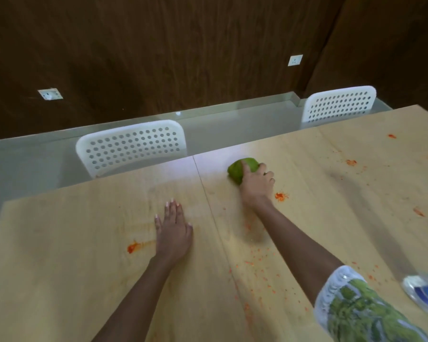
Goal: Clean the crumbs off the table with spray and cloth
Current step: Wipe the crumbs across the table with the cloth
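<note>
A plainly furnished meeting or dining room, judging by its fittings — long pale wood-grain benches [356,181] set edge to edge, with two identical white perforated plastic chairs [131,146] pushed in along the far side. Behind them runs a glossy pale floor [35,164] up to dark wood-panelled walls [158,58] fitted with white wall sockets [295,60] — an institutional or office look rather than a kitchen or workshop, though which cannot be told.
</note>
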